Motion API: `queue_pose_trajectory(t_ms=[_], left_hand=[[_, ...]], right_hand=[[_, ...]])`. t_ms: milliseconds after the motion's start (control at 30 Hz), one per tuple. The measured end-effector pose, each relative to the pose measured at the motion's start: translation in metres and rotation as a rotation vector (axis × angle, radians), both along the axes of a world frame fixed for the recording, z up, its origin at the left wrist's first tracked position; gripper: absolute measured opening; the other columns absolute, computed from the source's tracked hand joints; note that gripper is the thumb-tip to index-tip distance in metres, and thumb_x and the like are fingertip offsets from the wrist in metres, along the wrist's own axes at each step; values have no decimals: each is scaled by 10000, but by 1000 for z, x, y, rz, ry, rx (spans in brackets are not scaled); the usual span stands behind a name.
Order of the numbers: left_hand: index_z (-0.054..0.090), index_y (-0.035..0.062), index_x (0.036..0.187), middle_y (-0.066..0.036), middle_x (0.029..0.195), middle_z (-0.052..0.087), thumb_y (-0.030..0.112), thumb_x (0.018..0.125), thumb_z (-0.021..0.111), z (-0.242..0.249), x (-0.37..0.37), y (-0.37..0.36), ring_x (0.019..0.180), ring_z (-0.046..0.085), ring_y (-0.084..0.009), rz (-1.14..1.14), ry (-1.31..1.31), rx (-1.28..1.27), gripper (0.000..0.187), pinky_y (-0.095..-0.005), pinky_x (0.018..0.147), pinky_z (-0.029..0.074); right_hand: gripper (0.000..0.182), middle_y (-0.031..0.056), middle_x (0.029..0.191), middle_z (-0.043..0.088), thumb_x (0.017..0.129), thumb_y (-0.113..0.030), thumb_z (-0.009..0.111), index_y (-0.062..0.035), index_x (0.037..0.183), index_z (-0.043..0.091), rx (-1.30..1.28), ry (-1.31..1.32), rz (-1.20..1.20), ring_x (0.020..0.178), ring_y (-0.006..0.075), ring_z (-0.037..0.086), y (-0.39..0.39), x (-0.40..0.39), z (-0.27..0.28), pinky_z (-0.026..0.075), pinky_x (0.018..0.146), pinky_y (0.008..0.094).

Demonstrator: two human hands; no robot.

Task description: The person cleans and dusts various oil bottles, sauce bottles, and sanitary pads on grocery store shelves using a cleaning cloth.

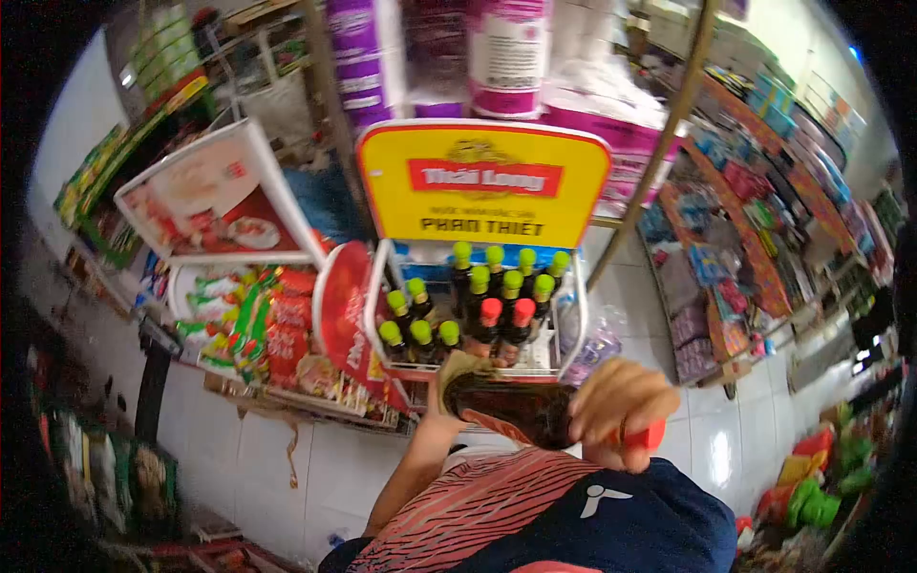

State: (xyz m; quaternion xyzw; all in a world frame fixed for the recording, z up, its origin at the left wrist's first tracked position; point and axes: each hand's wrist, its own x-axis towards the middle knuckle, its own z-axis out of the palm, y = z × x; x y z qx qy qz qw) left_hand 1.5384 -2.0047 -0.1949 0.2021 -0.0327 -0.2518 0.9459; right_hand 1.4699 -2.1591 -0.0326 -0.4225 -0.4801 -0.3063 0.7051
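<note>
A dark glass bottle (511, 406) with a red cap (646, 437) lies tilted on its side in front of my chest. My right hand (621, 401) is closed around its neck, close to the cap. At the base end, my left hand (441, 411) is closed against a crumpled tan cloth or paper (460, 367) that touches the bottle; its fingers are partly hidden. Just beyond my hands stands a white wire display rack (575, 325). Several dark bottles with green caps (512, 281) stand upright in it, along with two red-capped bottles (487, 320).
A yellow sign (487, 215) rises behind the rack. To the left is a bin of snack packets (253, 320) with a round red panel (344, 301) at its side. A metal post (659, 143) stands on the right, before shelves of packaged goods (755, 229).
</note>
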Motion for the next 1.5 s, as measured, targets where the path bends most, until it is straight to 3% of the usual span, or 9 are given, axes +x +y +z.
queue_pose_trajectory(t_ms=[100, 167, 267, 367, 567, 1100, 1233, 1300, 1500], left_hand=[[461, 6, 922, -209, 895, 537, 283, 830, 381, 38, -12, 54, 754, 558, -325, 325, -112, -63, 302, -466, 709, 452], [460, -44, 977, -241, 1004, 503, 409, 825, 347, 8, 0, 108, 908, 524, -336, 333, -333, -95, 491, -471, 786, 430], [544, 9, 996, -109, 850, 578, 286, 853, 406, 54, -19, 138, 768, 545, -149, -43, -382, 966, 341, -289, 700, 440], [541, 13, 1011, -62, 816, 566, 306, 893, 334, 82, -37, 101, 738, 509, -119, 218, -611, 1297, 378, -263, 704, 397], [546, -42, 938, -109, 929, 567, 273, 887, 314, 87, -29, 77, 892, 521, -167, 449, -772, 795, 394, -272, 812, 381], [544, -17, 972, -98, 943, 582, 347, 867, 346, -17, -27, 41, 849, 556, -190, -335, 91, 472, 428, -304, 790, 427], [513, -9, 1039, -99, 1010, 558, 361, 865, 345, -1, -37, -11, 926, 525, -200, 163, 218, 372, 442, -326, 820, 413], [502, 3, 1055, -105, 1001, 557, 316, 875, 341, 12, -44, -22, 947, 515, -202, 226, 175, 291, 395, -323, 838, 401], [510, 41, 1022, -62, 980, 537, 201, 830, 465, 16, -62, -66, 891, 507, -131, 611, -169, 802, 254, -265, 787, 400]], right_hand=[[154, 91, 554, 488, 779, -179, 502, -72, 816, 398, 292, 425, -381, 465, 223, 498, 39, 23, -9, 467, 547, 367], [158, 38, 533, 352, 768, -215, 473, -93, 823, 388, 504, 744, 7, 494, 172, 379, 56, 41, -15, 389, 561, 347], [121, 29, 518, 324, 747, -210, 456, -99, 756, 406, 598, 878, 212, 474, 157, 333, 64, 51, -25, 343, 529, 315], [192, 59, 488, 391, 694, -214, 502, -50, 735, 410, 285, 792, 96, 412, 173, 388, 84, 43, -20, 384, 461, 306], [120, 87, 612, 531, 651, -56, 598, 14, 670, 503, 5, 613, -98, 502, 141, 494, 123, 19, -76, 413, 485, 264], [293, 121, 544, 538, 689, -234, 629, 20, 596, 516, -202, -40, 541, 463, 261, 544, -2, 0, -22, 451, 420, 360], [466, 141, 603, 561, 658, -363, 687, 35, 817, 505, -116, -142, 106, 522, 276, 573, -37, -7, -34, 470, 456, 375], [484, 103, 600, 538, 657, -395, 676, -54, 864, 403, 38, 360, -232, 585, 259, 563, -42, -31, -43, 470, 642, 396], [239, 89, 538, 471, 658, -128, 609, -67, 751, 398, 389, 762, 41, 470, 191, 448, -94, -22, -52, 377, 539, 346]])
